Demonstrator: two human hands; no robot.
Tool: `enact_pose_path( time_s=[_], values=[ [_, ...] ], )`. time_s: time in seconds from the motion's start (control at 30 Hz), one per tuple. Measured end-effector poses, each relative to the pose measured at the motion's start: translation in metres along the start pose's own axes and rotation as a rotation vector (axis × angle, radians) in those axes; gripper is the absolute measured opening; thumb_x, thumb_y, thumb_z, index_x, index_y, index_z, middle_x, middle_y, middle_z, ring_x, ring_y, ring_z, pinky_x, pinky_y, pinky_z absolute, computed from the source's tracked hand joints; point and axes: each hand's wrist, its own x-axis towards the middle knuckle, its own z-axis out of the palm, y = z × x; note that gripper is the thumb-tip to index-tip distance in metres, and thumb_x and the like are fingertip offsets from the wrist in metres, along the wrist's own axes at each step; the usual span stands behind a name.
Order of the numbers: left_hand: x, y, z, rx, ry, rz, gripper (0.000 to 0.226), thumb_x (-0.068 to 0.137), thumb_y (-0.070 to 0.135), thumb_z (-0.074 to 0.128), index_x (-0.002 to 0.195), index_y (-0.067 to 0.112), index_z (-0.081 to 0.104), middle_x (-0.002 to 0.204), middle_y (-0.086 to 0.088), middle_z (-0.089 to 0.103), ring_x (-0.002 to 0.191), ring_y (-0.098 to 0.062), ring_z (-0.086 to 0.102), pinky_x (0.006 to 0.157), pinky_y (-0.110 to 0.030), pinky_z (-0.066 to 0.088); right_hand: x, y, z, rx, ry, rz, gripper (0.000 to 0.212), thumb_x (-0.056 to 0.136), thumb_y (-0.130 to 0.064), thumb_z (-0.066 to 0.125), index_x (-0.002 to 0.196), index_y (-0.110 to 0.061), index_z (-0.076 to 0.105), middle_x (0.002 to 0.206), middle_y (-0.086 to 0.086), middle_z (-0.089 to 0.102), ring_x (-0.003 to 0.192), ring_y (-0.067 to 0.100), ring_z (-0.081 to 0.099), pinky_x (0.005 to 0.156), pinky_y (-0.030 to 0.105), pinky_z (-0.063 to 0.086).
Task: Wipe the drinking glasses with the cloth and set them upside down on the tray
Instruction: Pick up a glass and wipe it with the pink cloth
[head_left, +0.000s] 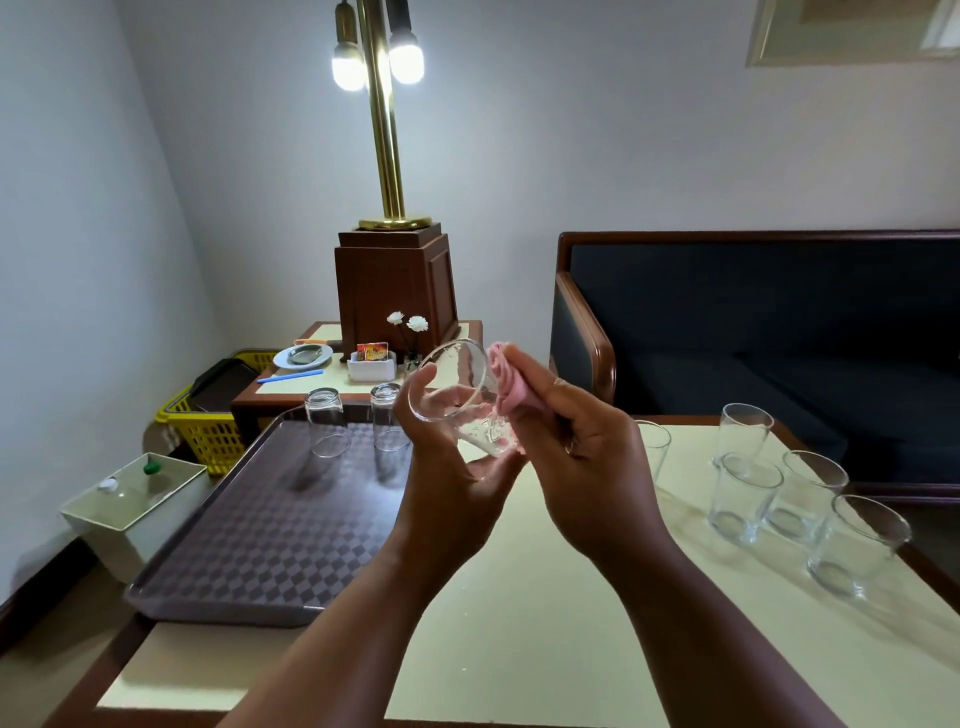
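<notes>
While glass (464, 375) in fingers (422, 383), card (372, 350) illegible.

OK, raised glass (457, 395), centre: clear, glossy, droplets near the base. Pressed to it, cloth (506, 387): pink, soft matt fabric, bunched. Left, tray (249, 530): dark plastic by the look, checker-textured face, smooth semi-gloss rim. At its far end, tray glasses (324, 426): clear, shiny. Same for right-side glasses (745, 496). Near, table top (519, 597): cream, smooth, low sheen; edge is dark varnished wood. Far, lamp pole (387, 150): polished brass-look metal, v. shiny. Under it, lamp base (395, 286): dark wood, satin. Far left, basket (208, 441): yellow plastic lattice. Far right, sofa (753, 312): dark matt fabric, glossy wood frame.
</notes>
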Motion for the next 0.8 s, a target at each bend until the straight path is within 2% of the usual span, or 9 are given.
enact_pose_path(
  time_s=[0.07, 0.17, 0.23, 0.33, 0.47, 0.53, 0.6, 0.7, 0.8],
  values=[
    [-0.001, 0.000, -0.001, -0.016, -0.029, -0.032, 0.099, 0.077, 0.012, 0.076, 0.144, 0.028, 0.005, 0.142, 0.003, 0.043, 0.129, -0.010, 0.052, 0.098, -0.035, 0.053, 0.003, 0.009, 0.000, 0.026, 0.007, 0.092, 0.040, 0.095, -0.028, 0.061, 0.134, -0.036, 0.059, 0.114, -0.025, 0.068, 0.105, -0.007, 0.064, 0.083, 0.020, 0.058],
    [-0.001, -0.006, 0.000, 0.040, -0.066, -0.026, 0.100, 0.082, -0.002, 0.067, 0.145, 0.036, -0.001, 0.148, 0.001, 0.039, 0.134, -0.006, 0.046, 0.097, -0.022, 0.050, 0.002, 0.009, -0.001, 0.060, 0.017, 0.124, 0.040, 0.096, -0.023, 0.061, 0.135, -0.032, 0.059, 0.117, -0.020, 0.070, 0.107, -0.001, 0.065, 0.084, 0.022, 0.058],
    [0.001, -0.007, 0.001, 0.068, -0.044, 0.002, 0.099, 0.082, -0.008, 0.069, 0.147, 0.022, 0.001, 0.146, -0.004, 0.041, 0.132, -0.006, 0.048, 0.098, -0.012, 0.043, 0.000, 0.001, 0.000, 0.052, 0.011, 0.054, 0.040, 0.096, -0.024, 0.061, 0.135, -0.035, 0.059, 0.110, -0.020, 0.071, 0.101, 0.004, 0.068, 0.078, 0.022, 0.059],
    [0.004, -0.007, 0.000, 0.028, -0.015, 0.025, 0.097, 0.080, 0.003, 0.076, 0.144, 0.010, 0.004, 0.145, -0.014, 0.042, 0.131, -0.014, 0.050, 0.101, -0.015, 0.042, -0.001, -0.003, 0.001, 0.034, -0.005, 0.004, 0.039, 0.096, -0.025, 0.061, 0.134, -0.036, 0.058, 0.120, -0.021, 0.068, 0.108, -0.004, 0.063, 0.082, 0.016, 0.056],
    [0.000, -0.001, -0.003, -0.020, -0.040, -0.023, 0.100, 0.081, 0.008, 0.078, 0.142, 0.039, 0.005, 0.143, 0.003, 0.043, 0.128, -0.011, 0.054, 0.095, -0.021, 0.050, 0.003, 0.011, 0.000, 0.034, -0.007, 0.138, 0.040, 0.096, -0.025, 0.060, 0.135, -0.035, 0.059, 0.106, -0.022, 0.070, 0.101, -0.004, 0.065, 0.078, 0.019, 0.058],
    [-0.002, -0.003, -0.002, 0.011, -0.074, -0.027, 0.103, 0.082, 0.000, 0.071, 0.141, 0.047, 0.001, 0.151, -0.001, 0.038, 0.131, -0.010, 0.051, 0.097, -0.023, 0.050, 0.002, 0.011, 0.001, 0.027, 0.008, 0.138, 0.041, 0.096, -0.023, 0.061, 0.135, -0.033, 0.059, 0.108, -0.019, 0.071, 0.101, -0.001, 0.065, 0.081, 0.023, 0.059],
    [-0.001, -0.008, 0.000, 0.068, -0.065, -0.011, 0.104, 0.084, -0.008, 0.067, 0.146, 0.034, -0.004, 0.151, -0.010, 0.039, 0.132, -0.006, 0.048, 0.100, -0.013, 0.043, -0.001, 0.001, 0.002, 0.044, 0.018, 0.076, 0.041, 0.096, -0.022, 0.060, 0.135, -0.036, 0.058, 0.113, -0.019, 0.070, 0.102, 0.001, 0.066, 0.079, 0.025, 0.060],
    [0.002, -0.006, 0.000, 0.042, -0.029, 0.035, 0.100, 0.083, -0.002, 0.072, 0.148, 0.019, 0.000, 0.145, -0.006, 0.043, 0.131, -0.007, 0.049, 0.101, -0.012, 0.040, -0.002, -0.006, 0.002, 0.066, 0.011, 0.008, 0.039, 0.097, -0.023, 0.060, 0.133, -0.038, 0.057, 0.120, -0.024, 0.066, 0.108, -0.007, 0.063, 0.079, 0.015, 0.056],
    [0.002, 0.002, 0.000, -0.003, 0.014, 0.008, 0.097, 0.078, 0.015, 0.082, 0.143, 0.028, 0.011, 0.135, 0.001, 0.049, 0.120, -0.004, 0.057, 0.090, -0.012, 0.048, 0.003, 0.004, -0.001, 0.064, 0.020, 0.110, 0.037, 0.097, -0.029, 0.060, 0.133, -0.036, 0.060, 0.116, -0.022, 0.069, 0.105, -0.012, 0.061, 0.078, 0.013, 0.054]
  ],
)
